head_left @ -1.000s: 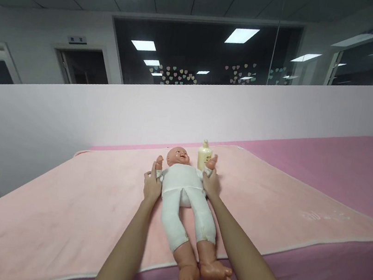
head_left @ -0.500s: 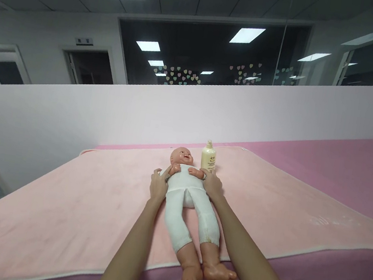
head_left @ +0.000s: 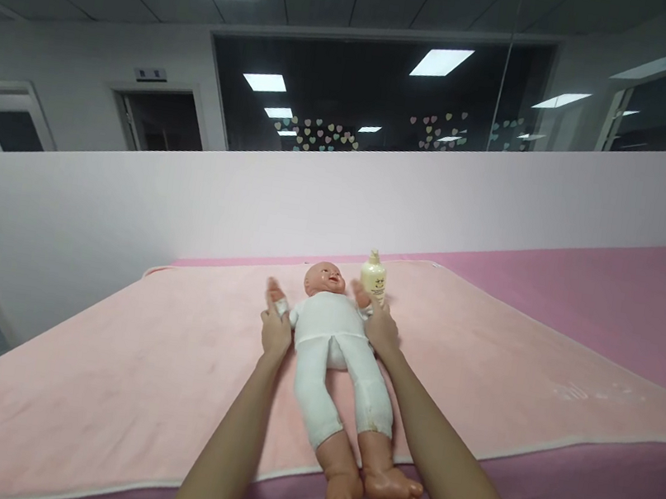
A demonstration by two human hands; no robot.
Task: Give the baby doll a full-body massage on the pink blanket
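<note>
A baby doll (head_left: 328,320) with a white cloth body lies on its back, head away from me and feet over the near edge. My left hand (head_left: 276,331) is closed around the doll's arm on the left, whose small hand (head_left: 275,289) sticks up past my fingers, a little blurred. On the other side my right hand (head_left: 382,330) grips the doll's other arm near the wrist, with that doll hand (head_left: 360,294) raised too. Just behind my right hand stands a pale yellow pump bottle (head_left: 373,274), its lower part partly covered.
Beneath the doll a pink blanket (head_left: 165,366) with a white hem covers a pink padded surface (head_left: 613,300). A low white wall (head_left: 252,204) runs along the back, with dark glass (head_left: 371,80) above it.
The doll's arms have swung from folded over its chest to spread outward at its sides. My left hand has shifted slightly left; my right hand stays nearly in place.
</note>
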